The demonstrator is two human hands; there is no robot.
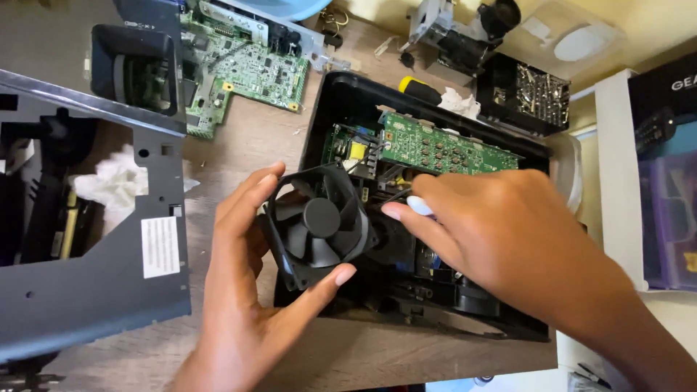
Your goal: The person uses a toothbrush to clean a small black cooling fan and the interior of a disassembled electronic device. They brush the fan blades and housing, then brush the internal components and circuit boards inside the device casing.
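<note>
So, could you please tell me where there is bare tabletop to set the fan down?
Bare wood shows between the grey cover panel and the black housing, below the loose green circuit board, and along the near edge by the left hand, which holds the fan. The housing under the right hand and the far edge are crowded.

Wooden surface (247,138), brown, worn grain, evenly lit. White shelf unit (617,181) at right edge, holding purple translucent storage bins (668,218).
</note>
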